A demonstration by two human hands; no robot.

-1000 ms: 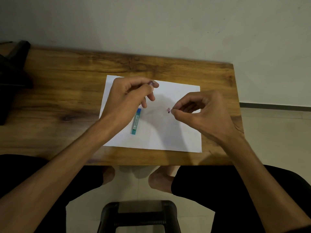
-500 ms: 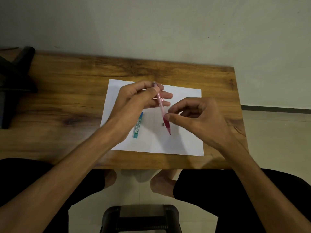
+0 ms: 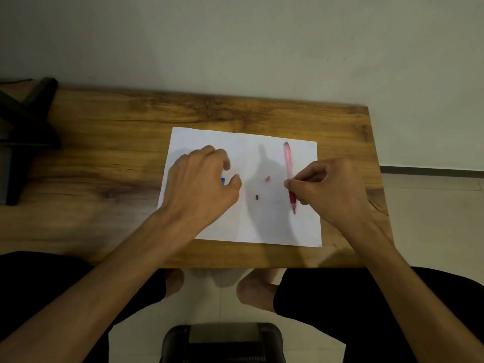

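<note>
Now the right hand (image 3: 332, 189) pinches the pink pencil (image 3: 288, 163) lying on the paper's (image 3: 262, 226) right part. The left hand (image 3: 201, 184) curls over the blue case (image 3: 223, 181) at the paper's left; whether it grips is unclear.

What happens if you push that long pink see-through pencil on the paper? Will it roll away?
The long pink see-through pencil looks slim and round, lying flat on the white paper sheet, so a sideways push would probably roll it. It seems plastic, so it is likely light and stiff. The right hand pinches it, which should hold it for now.
</note>
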